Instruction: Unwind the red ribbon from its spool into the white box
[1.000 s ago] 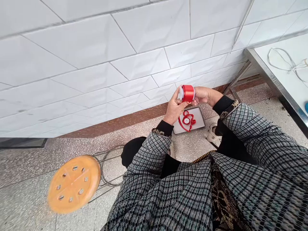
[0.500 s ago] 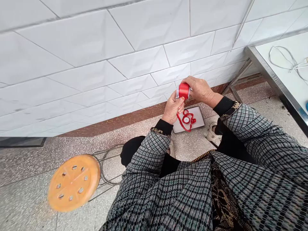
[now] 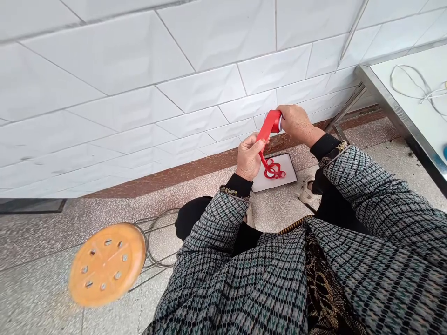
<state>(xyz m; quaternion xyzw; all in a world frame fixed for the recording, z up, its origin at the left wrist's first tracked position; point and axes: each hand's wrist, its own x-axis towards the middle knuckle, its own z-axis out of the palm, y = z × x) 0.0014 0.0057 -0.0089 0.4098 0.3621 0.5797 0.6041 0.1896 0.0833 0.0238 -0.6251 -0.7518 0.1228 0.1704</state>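
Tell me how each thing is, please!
Spool: partly unwound, held by the right hand
Left hand: pinching the red ribbon
Red ribbon: drawn straight between the hands
Red loops: loose in the tray
Tray: flat on the floor
Stool: upright
White cord: loosely coiled on the table

The single view comes from the camera on my head, looking forward and steeply down along my own body. My checked jacket [image 3: 258, 288] is nearest and fills the bottom of the frame, with both sleeves reaching up toward the middle. My left hand [image 3: 248, 159] and right hand [image 3: 296, 122] sit at arm's reach, just right of centre. Beyond them the tiled wall [image 3: 132, 56] spans the top; the floor [image 3: 284, 207] lies farther below. A stool [image 3: 106, 267] shows lower left, a counter [image 3: 401, 122] cut off at the right edge.
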